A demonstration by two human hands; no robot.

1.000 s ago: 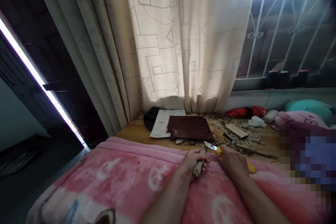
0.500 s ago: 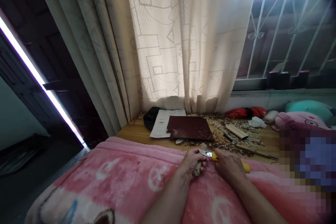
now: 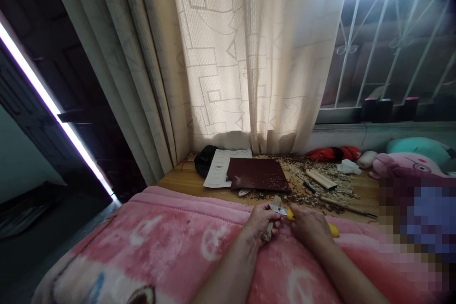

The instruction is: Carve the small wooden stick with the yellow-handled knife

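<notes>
My left hand [image 3: 261, 222] is closed round a short wooden stick [image 3: 271, 219] that points away from me, its tip showing above the fingers. My right hand [image 3: 309, 226] grips a yellow-handled knife [image 3: 333, 231]. The knife's short blade [image 3: 278, 209] lies against the upper end of the stick. Both hands rest on a pink blanket [image 3: 171, 242] over my lap.
A wooden floor strip [image 3: 185, 180] ahead carries a dark red sheet [image 3: 257, 173], a white paper [image 3: 221, 167], a black bag [image 3: 206, 159], wood shavings [image 3: 302, 171], a wood block [image 3: 320, 178] and a thin tool [image 3: 347, 206]. Plush toys [image 3: 406, 161] lie right. Curtains hang behind.
My right hand has slid left, bringing the blade from beside the stick onto its upper end. The left hand has kept its hold and shifted slightly.
</notes>
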